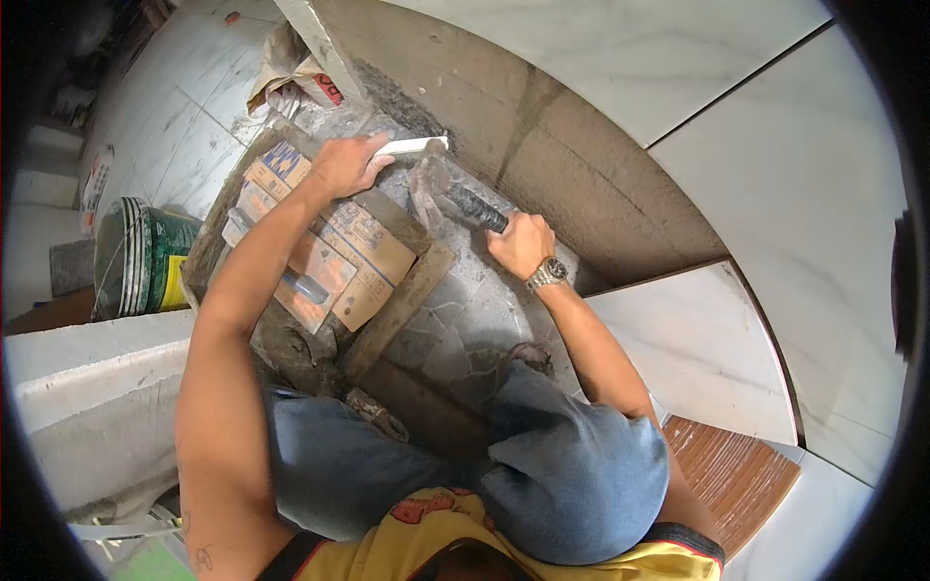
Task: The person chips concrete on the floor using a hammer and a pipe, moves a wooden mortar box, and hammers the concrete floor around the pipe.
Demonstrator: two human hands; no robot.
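Observation:
My left hand [349, 167] is closed around one end of a narrow white strip [412, 147], perhaps a cut piece of tile. The strip's other end points right, towards the bare cement wall [572, 174]. In my right hand [523, 244], which has a watch at the wrist, is the dark handle of a hammer [475, 206]. The hammer's dusty head lies close to the strip's far end; I cannot tell whether they touch. Below my left forearm, a trowel [308, 287] rests on flattened cardboard [373, 252] laid over a wooden-edged box or frame [397, 308].
A green bucket [155, 254] stands at the left, with a sack [291, 77] farther back. Large marble-patterned tiles [775, 174] cover the right side. A loose white tile [702, 339] and a brown wood-patterned piece [727, 479] lie beside my right arm. A ledge [102, 378] borders the left.

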